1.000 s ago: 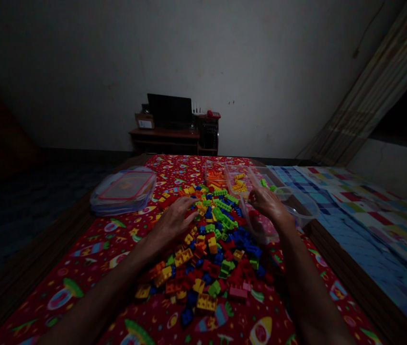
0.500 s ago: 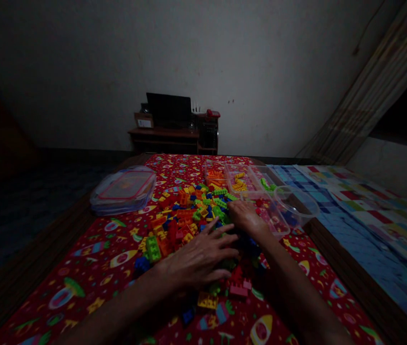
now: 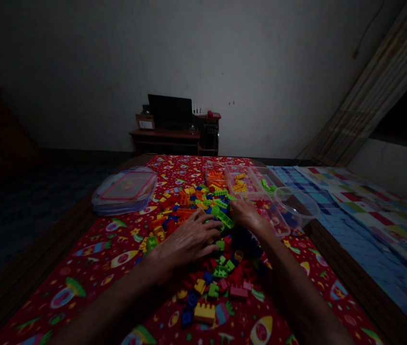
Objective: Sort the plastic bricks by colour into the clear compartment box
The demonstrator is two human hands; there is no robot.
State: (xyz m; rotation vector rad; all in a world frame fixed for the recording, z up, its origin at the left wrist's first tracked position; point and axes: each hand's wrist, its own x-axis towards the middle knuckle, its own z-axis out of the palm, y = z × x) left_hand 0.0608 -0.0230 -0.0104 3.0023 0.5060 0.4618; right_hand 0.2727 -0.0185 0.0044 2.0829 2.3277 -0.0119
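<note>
A heap of toy building bricks in yellow, orange, green, blue and red lies on a red patterned cloth. My left hand rests over the middle of the heap, palm down, its fingers spread and touching bricks. Just beyond its fingertips is a long green brick. My right hand is at the heap's right side, fingers curled downward and closed; whatever they grip is hidden. Loose bricks lie nearer to me, among them a yellow brick and a pink brick.
Clear plastic boxes behind my right hand hold sorted bricks: an orange group, a yellow group and a green group. A round clear tub stands beside them. Stacked lids lie at left. A monitor stands by the wall.
My left hand has drawn back to the left and uncovered small bricks in front of me. Several bricks have spread toward me. My right hand has stayed nearly in place.
</note>
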